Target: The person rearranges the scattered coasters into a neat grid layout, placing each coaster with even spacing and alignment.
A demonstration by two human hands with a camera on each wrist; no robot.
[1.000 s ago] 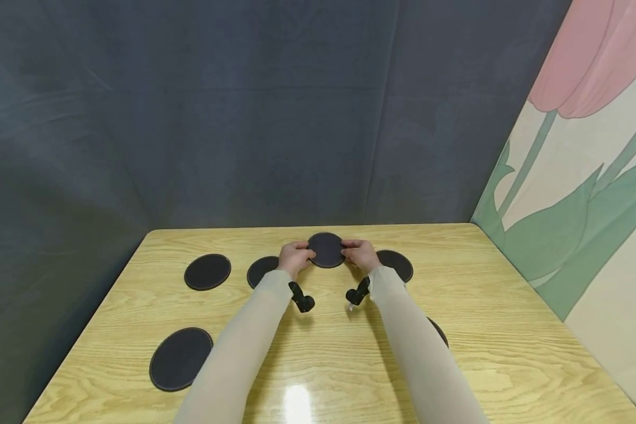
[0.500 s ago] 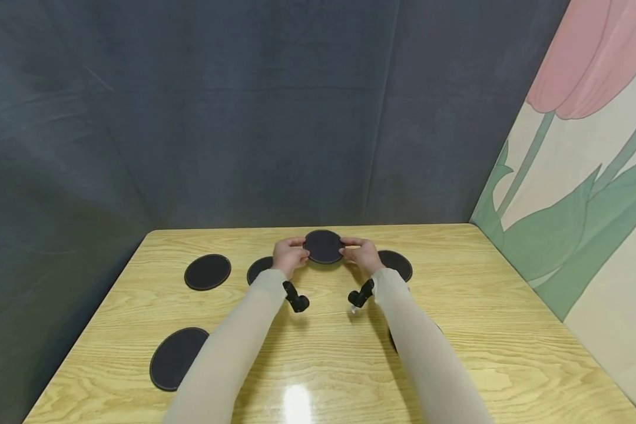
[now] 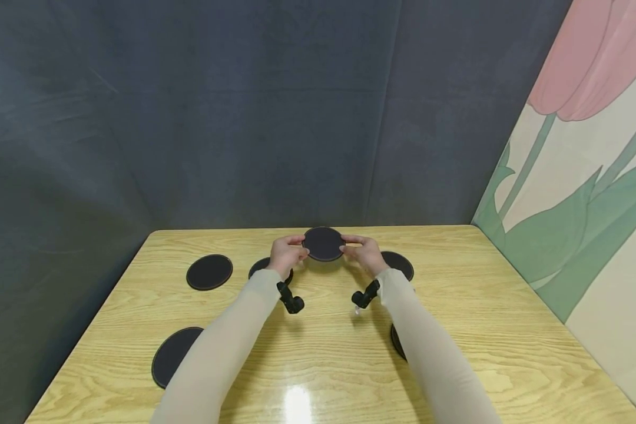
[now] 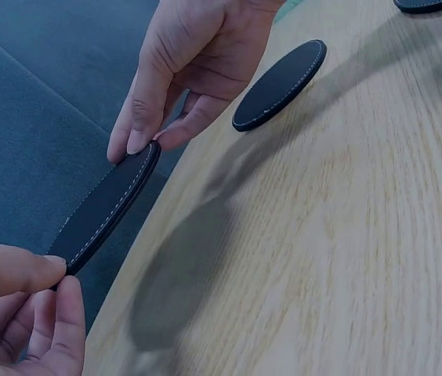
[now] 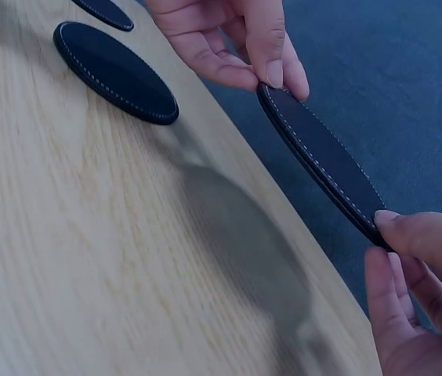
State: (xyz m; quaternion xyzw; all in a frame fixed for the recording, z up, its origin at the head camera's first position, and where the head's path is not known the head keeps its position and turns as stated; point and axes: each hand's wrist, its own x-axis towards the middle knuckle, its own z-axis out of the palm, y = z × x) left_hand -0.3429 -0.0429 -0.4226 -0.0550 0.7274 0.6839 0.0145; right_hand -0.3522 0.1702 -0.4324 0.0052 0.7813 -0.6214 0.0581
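Observation:
A round black coaster (image 3: pixel 323 244) with a stitched edge is held in the air near the table's far edge. My left hand (image 3: pixel 288 254) pinches its left side between thumb and fingers; my right hand (image 3: pixel 364 254) pinches the opposite side. In the left wrist view the coaster (image 4: pixel 107 207) is seen almost edge-on, its shadow falling on the wood below. From the right wrist, the same coaster (image 5: pixel 323 160) shows pale stitching along the rim, with thumbs on its upper face.
Further black coasters lie on the wooden table (image 3: pixel 328 353): one far left (image 3: pixel 209 272), one near left (image 3: pixel 172 356), one by the right wrist (image 3: pixel 398 264). Others are partly hidden by my arms. A dark curtain (image 3: pixel 275 118) hangs behind the table.
The coaster has risen a little from the table, carried by both hands. The hands have moved slightly apart in the head view, and the table's coasters have not moved.

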